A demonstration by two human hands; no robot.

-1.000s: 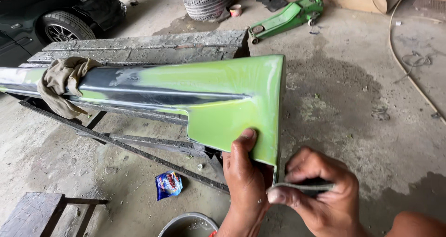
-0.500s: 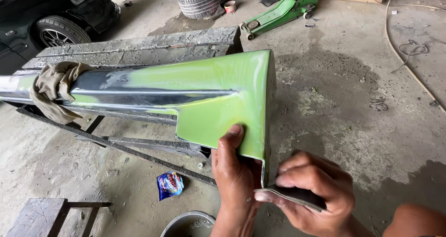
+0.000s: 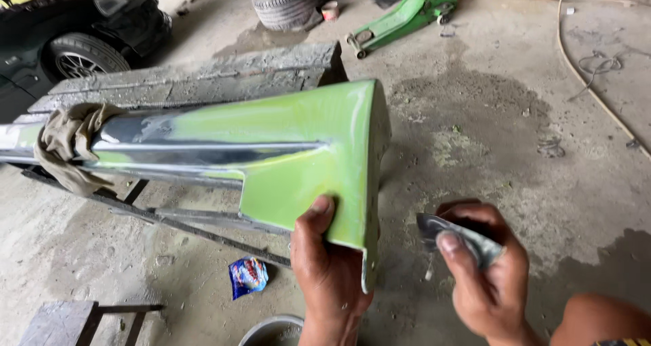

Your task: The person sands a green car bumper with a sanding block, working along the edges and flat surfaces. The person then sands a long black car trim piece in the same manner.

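A long car body panel (image 3: 285,149), green at its near end and grey further left, lies across a metal stand. My left hand (image 3: 329,268) grips the panel's lower near corner, thumb on the green face. My right hand (image 3: 485,271) is just right of the panel's end edge, apart from it, pinching a folded piece of grey sandpaper (image 3: 461,236). A brown rag (image 3: 68,146) is draped over the panel at the left.
A metal stand frame (image 3: 176,220) runs under the panel. A blue wrapper (image 3: 247,277) lies on the concrete floor, a bucket rim (image 3: 271,329) below my left hand. A green floor jack (image 3: 407,13), a tyre (image 3: 288,3) and a dark car (image 3: 74,34) sit behind.
My right hand with the sandpaper has pulled away from the panel's end edge toward the right. My left hand keeps its grip on the corner.
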